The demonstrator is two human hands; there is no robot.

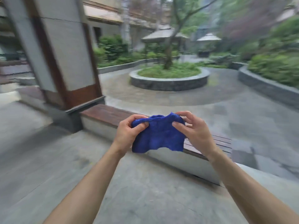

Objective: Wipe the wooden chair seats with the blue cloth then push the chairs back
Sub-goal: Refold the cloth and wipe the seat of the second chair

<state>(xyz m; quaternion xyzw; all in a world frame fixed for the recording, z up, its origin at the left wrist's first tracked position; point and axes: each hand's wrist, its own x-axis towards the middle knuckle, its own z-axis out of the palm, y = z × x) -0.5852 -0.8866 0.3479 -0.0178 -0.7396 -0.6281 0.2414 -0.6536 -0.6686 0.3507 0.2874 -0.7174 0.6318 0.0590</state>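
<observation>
You held the cloth [158, 135] up in mid-air, left hand [127, 133] and right hand [194, 130] each pinching a top corner, probably spreading it to wipe. It hung below your curled fingers [142, 124]. The bench [105, 113] sat behind it; no chairs in view.

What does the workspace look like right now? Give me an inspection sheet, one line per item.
Surface: wooden slatted bench on a low pale wall; grey paved floor.
Job's things: blue cloth held in the air in front of the bench; no chairs in view.
Clutter: nothing seen.
Grippers: left hand and right hand each pinch a top corner of the cloth.
Cables: nothing seen.
Surroundings: pillar at left, round stone planter with a tree, shrubs, blurred.
</observation>
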